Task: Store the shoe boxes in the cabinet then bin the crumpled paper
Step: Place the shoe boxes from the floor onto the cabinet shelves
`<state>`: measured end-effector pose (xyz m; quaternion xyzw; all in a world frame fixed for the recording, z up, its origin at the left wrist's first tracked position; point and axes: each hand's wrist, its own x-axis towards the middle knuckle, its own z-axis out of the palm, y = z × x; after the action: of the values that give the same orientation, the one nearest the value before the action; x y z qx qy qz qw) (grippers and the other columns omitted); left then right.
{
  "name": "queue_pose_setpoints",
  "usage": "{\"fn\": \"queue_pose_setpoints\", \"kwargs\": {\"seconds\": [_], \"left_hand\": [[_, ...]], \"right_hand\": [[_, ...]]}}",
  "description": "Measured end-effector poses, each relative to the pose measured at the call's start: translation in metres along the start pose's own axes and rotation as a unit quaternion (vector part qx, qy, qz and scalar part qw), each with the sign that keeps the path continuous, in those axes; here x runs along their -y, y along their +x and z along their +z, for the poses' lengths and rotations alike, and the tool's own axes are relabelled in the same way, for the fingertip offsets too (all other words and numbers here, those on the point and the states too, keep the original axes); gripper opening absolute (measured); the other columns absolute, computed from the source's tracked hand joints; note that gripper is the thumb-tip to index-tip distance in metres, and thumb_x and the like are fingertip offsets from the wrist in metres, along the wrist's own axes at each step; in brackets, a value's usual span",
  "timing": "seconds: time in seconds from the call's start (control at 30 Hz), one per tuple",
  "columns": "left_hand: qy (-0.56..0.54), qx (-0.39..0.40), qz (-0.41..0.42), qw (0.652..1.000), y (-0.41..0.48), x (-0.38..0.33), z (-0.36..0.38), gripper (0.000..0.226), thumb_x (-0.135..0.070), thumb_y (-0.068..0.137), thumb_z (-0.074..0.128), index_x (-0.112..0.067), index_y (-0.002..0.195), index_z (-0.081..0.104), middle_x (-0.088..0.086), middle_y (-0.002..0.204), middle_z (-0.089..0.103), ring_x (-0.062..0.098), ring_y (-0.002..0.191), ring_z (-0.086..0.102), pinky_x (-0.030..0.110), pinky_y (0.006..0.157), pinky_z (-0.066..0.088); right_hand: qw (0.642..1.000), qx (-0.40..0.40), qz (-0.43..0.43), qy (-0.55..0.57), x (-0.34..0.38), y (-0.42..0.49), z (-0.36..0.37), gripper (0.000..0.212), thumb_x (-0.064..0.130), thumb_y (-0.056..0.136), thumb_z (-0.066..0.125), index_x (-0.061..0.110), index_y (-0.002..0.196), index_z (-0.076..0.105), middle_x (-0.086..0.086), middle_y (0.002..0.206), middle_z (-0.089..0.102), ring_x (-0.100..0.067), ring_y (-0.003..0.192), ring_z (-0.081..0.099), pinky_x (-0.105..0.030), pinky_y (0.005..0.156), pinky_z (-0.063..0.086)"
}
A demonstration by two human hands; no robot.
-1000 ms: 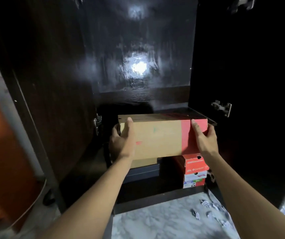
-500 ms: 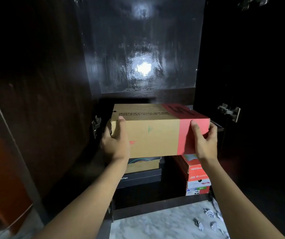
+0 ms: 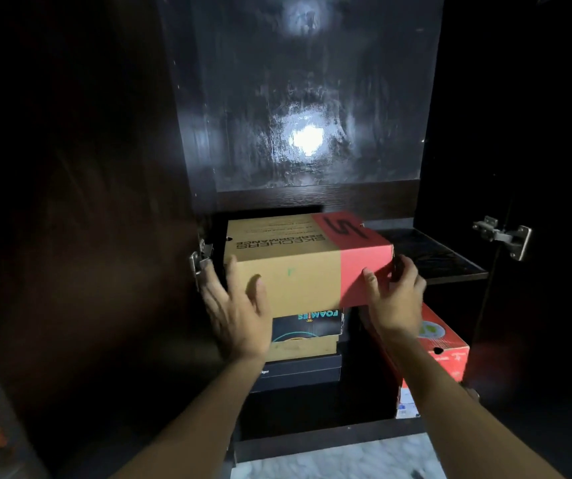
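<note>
Tan-and-red cardboard shoe box (image 3: 298, 281) on dark wooden cabinet shelf (image 3: 433, 257), above stacked shoe boxes (image 3: 305, 328). Left hand (image 3: 239, 319) flat, fingers spread, against near-left corner, likely pushing. Right hand (image 3: 395, 299) curls round red end, steering.

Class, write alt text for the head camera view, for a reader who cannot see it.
Two bare hands hold a tan-and-red shoe box at the front of the upper shelf of a dark cabinet: the left hand presses flat against its left end, the right hand grips its right corner. Other shoe boxes sit stacked in the compartment below.
</note>
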<state>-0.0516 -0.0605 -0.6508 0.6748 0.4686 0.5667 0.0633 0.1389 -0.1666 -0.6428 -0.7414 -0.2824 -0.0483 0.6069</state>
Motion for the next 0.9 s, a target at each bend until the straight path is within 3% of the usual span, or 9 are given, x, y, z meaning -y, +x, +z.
{"fn": "queue_pose_setpoints", "kwargs": {"seconds": [0.07, 0.13, 0.2, 0.3, 0.37, 0.53, 0.7, 0.83, 0.9], "left_hand": [[0.087, 0.031, 0.096, 0.991, -0.006, 0.003, 0.01, 0.056, -0.041, 0.096, 0.048, -0.027, 0.148, 0.035, 0.011, 0.16, 0.019, 0.035, 0.146, 0.015, 0.054, 0.102, 0.045], [0.137, 0.071, 0.129, 0.979, -0.001, 0.005, 0.018, 0.06, -0.042, 0.093, 0.05, -0.032, 0.15, 0.033, 0.009, 0.162, 0.017, 0.035, 0.149, 0.008, 0.05, 0.097, 0.048], [0.147, 0.086, 0.124, 0.978, 0.012, 0.008, 0.029, 0.064, -0.039, 0.091, 0.055, -0.031, 0.151, 0.032, 0.01, 0.162, 0.017, 0.035, 0.149, 0.006, 0.051, 0.104, 0.046], [0.16, 0.12, 0.124, 0.972, 0.038, 0.014, 0.045, 0.069, -0.03, 0.092, 0.057, -0.029, 0.153, 0.026, 0.012, 0.164, 0.009, 0.031, 0.151, -0.001, 0.049, 0.12, 0.021], [0.167, 0.152, 0.102, 0.969, 0.056, 0.014, 0.054, 0.071, -0.029, 0.093, 0.054, -0.031, 0.155, 0.019, 0.012, 0.164, -0.002, 0.028, 0.151, -0.008, 0.043, 0.123, 0.01], [0.166, 0.213, 0.034, 0.962, 0.092, 0.017, 0.065, 0.072, -0.036, 0.094, 0.049, -0.034, 0.155, 0.011, 0.006, 0.164, -0.013, 0.025, 0.151, -0.01, 0.041, 0.122, 0.011], [0.169, 0.264, 0.016, 0.949, 0.098, 0.018, 0.06, 0.08, -0.03, 0.094, 0.053, -0.036, 0.155, 0.002, 0.002, 0.161, -0.025, 0.023, 0.15, -0.017, 0.045, 0.12, 0.017], [0.151, 0.278, -0.015, 0.949, 0.099, 0.006, 0.053, 0.071, -0.032, 0.094, 0.054, -0.03, 0.155, 0.017, 0.004, 0.164, -0.011, 0.025, 0.151, -0.006, 0.048, 0.118, 0.024], [0.109, 0.279, -0.019, 0.954, 0.094, -0.004, 0.045, 0.065, -0.033, 0.092, 0.056, -0.023, 0.151, 0.03, 0.008, 0.161, 0.019, 0.026, 0.149, 0.011, 0.043, 0.116, 0.029]], "right_hand": [[0.994, -0.066, -0.065, -0.062, -0.001, -0.008, 0.01, 0.064, 0.042, 0.088, 0.069, 0.014, 0.14, 0.043, -0.018, 0.134, 0.043, -0.034, 0.122, 0.046, -0.046, 0.095, 0.046], [0.984, -0.063, -0.128, -0.11, -0.005, -0.01, 0.023, 0.059, 0.041, 0.088, 0.069, 0.014, 0.136, 0.048, -0.019, 0.128, 0.045, -0.035, 0.118, 0.045, -0.046, 0.093, 0.047], [0.975, -0.027, -0.157, -0.154, -0.012, -0.003, 0.039, 0.06, 0.042, 0.088, 0.069, 0.017, 0.138, 0.048, -0.02, 0.128, 0.045, -0.034, 0.116, 0.045, -0.045, 0.092, 0.047], [0.972, 0.038, -0.148, -0.18, -0.012, 0.012, 0.062, 0.067, 0.046, 0.089, 0.066, 0.022, 0.146, 0.04, -0.017, 0.137, 0.038, -0.031, 0.124, 0.041, -0.045, 0.098, 0.046], [0.971, 0.075, -0.134, -0.18, -0.009, 0.024, 0.075, 0.072, 0.048, 0.089, 0.064, 0.026, 0.15, 0.034, -0.014, 0.142, 0.034, -0.03, 0.13, 0.039, -0.044, 0.105, 0.041], [0.964, 0.143, -0.11, -0.193, -0.001, 0.044, 0.1, 0.074, 0.051, 0.091, 0.059, 0.031, 0.154, 0.025, -0.006, 0.151, 0.026, -0.026, 0.141, 0.032, -0.05, 0.117, 0.026], [0.972, 0.137, -0.11, -0.159, 0.0, 0.047, 0.095, 0.066, 0.049, 0.092, 0.057, 0.03, 0.151, 0.034, -0.001, 0.15, 0.035, -0.026, 0.136, 0.04, -0.046, 0.11, 0.038], [0.966, 0.154, -0.107, -0.177, 0.0, 0.045, 0.071, 0.058, 0.052, 0.095, 0.051, 0.027, 0.147, 0.042, 0.001, 0.144, 0.049, -0.025, 0.13, 0.045, -0.043, 0.104, 0.043], [0.969, 0.16, -0.092, -0.167, 0.003, 0.041, 0.054, 0.053, 0.052, 0.096, 0.05, 0.027, 0.143, 0.049, 0.0, 0.138, 0.055, -0.024, 0.128, 0.048, -0.04, 0.102, 0.045]]}}
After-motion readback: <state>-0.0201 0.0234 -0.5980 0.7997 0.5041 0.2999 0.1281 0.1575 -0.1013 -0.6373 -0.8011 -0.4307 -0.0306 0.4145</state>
